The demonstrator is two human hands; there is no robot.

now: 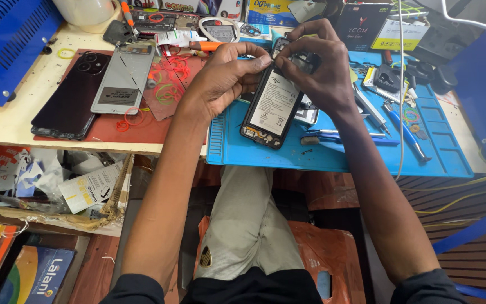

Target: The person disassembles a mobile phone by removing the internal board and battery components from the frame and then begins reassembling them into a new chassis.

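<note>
**Trainee:** State the position of both hands.

**Technician:** The left hand (226, 76) and the right hand (319, 67) are together over the upper end of an opened phone (271, 107). The left fingers are closed on the phone's upper left edge. The right fingers are curled over its top end, pressing on the camera area. Both hands are clamped on the same unit.

**Trainee:** Where is the phone?

**Technician:** It is held tilted, back side up, above the blue work mat (333, 155). The rear cover is off; a white-labelled battery fills the middle of the body. The lower end appears to rest on or just above the mat; the view does not settle which.

**Trainee:** What lies about it?

**Technician:** To the right, on the mat: blue-handled tweezers (406, 132) and a thin white cable (400, 95) running down across them. Just below the right wrist lies a slim metal tool (338, 133).

**Trainee:** And to the left?

**Technician:** A red pad (142, 126) on the cream bench carries a dark phone (68, 101) lying back up, and beside it a grey rear housing (124, 79). Red rubber bands (170, 76) are scattered between the housing and the left hand. A blue machine casing (7, 42) occupies the far left corner.
</note>
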